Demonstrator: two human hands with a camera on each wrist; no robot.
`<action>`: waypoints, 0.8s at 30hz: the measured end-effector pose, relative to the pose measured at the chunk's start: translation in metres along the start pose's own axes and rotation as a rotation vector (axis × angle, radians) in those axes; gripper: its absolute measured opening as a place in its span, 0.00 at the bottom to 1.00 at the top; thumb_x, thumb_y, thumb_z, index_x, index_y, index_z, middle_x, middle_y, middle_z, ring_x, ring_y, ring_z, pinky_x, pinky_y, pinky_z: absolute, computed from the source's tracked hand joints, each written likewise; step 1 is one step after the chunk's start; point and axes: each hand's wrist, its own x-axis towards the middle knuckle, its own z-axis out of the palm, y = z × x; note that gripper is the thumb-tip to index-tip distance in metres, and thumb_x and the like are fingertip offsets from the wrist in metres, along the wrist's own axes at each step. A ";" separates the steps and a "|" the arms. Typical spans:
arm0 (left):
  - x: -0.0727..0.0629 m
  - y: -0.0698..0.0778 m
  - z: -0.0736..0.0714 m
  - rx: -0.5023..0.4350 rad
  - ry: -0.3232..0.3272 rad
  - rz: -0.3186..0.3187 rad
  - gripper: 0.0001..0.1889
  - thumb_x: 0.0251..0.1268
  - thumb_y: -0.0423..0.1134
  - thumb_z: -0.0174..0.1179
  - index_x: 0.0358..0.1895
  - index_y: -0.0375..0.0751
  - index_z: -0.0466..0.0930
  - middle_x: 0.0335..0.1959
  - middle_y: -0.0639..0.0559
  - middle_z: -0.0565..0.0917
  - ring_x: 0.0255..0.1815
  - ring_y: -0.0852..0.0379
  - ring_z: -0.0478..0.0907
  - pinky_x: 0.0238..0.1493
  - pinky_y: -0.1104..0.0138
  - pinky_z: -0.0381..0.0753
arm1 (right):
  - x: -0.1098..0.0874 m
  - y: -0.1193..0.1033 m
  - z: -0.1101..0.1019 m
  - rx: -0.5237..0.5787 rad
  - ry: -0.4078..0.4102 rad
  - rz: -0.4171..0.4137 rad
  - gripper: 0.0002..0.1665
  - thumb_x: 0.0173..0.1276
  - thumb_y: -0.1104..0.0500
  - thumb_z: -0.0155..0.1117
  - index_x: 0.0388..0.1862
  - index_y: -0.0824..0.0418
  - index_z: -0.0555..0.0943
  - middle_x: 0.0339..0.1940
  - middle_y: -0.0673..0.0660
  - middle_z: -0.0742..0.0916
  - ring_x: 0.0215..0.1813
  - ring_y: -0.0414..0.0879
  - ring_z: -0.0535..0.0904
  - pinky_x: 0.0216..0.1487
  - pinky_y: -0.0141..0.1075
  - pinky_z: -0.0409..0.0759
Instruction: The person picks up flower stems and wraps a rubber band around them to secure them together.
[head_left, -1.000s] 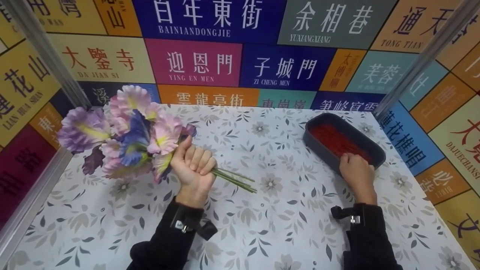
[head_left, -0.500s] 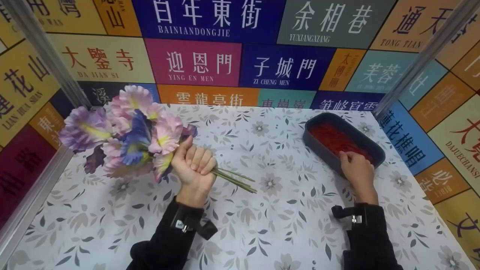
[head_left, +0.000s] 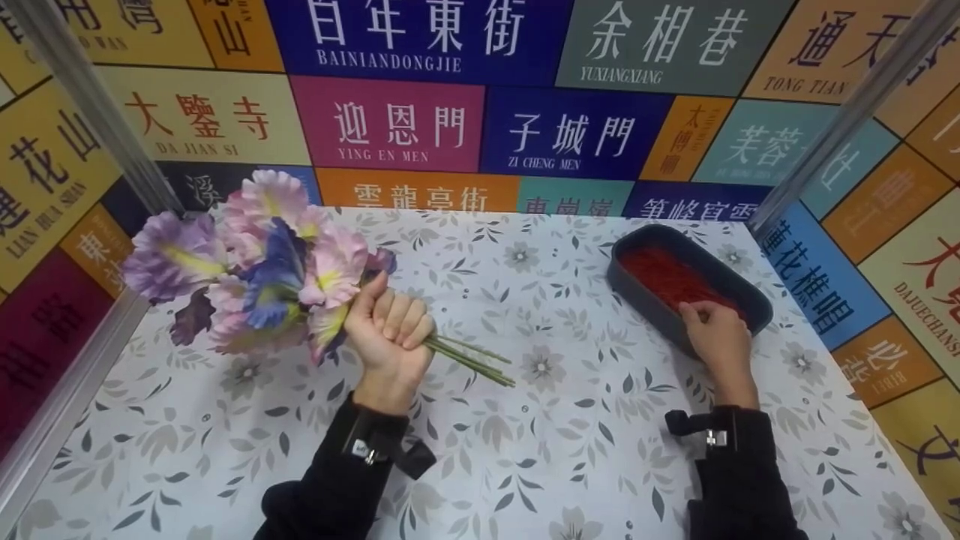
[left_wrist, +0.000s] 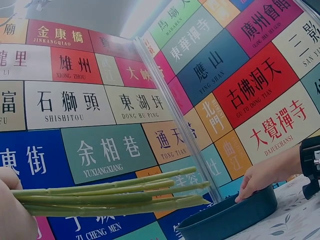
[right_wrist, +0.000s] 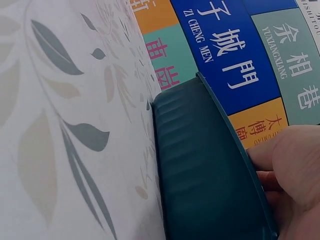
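Note:
On the left in the head view, my left hand [head_left: 391,334] grips the green stems [head_left: 472,358] of an artificial iris bouquet [head_left: 270,277], its fingers curled round them. The ruffled pink, purple and blue blooms tilt left, and the bare stem ends stick out to the right. My right hand [head_left: 716,337] reaches over the near rim of a dark oblong container [head_left: 637,296] with a shredded-looking red filling [head_left: 660,270]. In the right wrist view, the bent fingers [right_wrist: 272,182] dip behind the container's rim. Their tips are hidden, so I cannot tell whether they pinch the filling.
The table [head_left: 555,442] wears a white cover with grey leaves and flowers. Colourful sign-printed walls [head_left: 386,124] rise at its back and sides. Clear corner posts [head_left: 832,127] stand at both back corners. The container sits near the table's back right.
My right hand has shifted very slightly, with thumb and forefinger a little higher at the container. The bouquet has drifted a touch to the right in my left hand.

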 end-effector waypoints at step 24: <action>0.000 0.000 -0.001 -0.024 0.033 -0.013 0.29 0.78 0.39 0.40 0.09 0.46 0.57 0.04 0.56 0.60 0.09 0.63 0.44 0.09 0.73 0.46 | 0.001 0.003 -0.016 0.085 -0.041 -0.005 0.21 0.79 0.61 0.54 0.65 0.68 0.77 0.65 0.70 0.79 0.69 0.65 0.72 0.68 0.58 0.68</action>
